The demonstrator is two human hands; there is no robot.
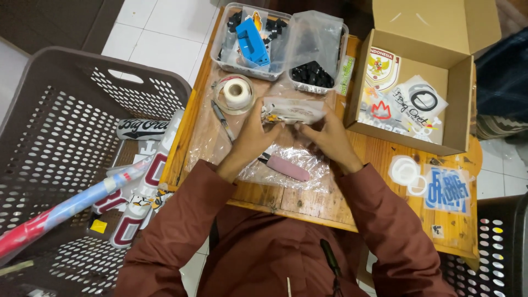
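Both hands meet at the middle of the small wooden desk (308, 206), sharing one thing: a flat clear plastic packet with printed stickers inside (291, 110). The left hand (254, 137) closes its grip on the packet's left end and the right hand (324, 135) pinches its right end, so the packet is stretched level between them, just above the desk and close to the body, where the head camera looks straight down on it.

A sheet of crinkled clear plastic film (286, 162) covers the working patch. On it, between the forearms, lies a pink-handled cutter (286, 166). A roll of white tape in a clear round case (235, 93) sits just beyond the left hand, within easy reach. Two clear plastic tubs stand at the far edge, one with blue and black parts (250, 41), one with small black pieces (313, 74). An open brown cardboard box with printed stickers in it (410, 99) stands to the right.

White tiled floor (159, 38) shows beyond the desk. A large grey perforated plastic basket (60, 148) stands at the left, holding rolled printed sheets.
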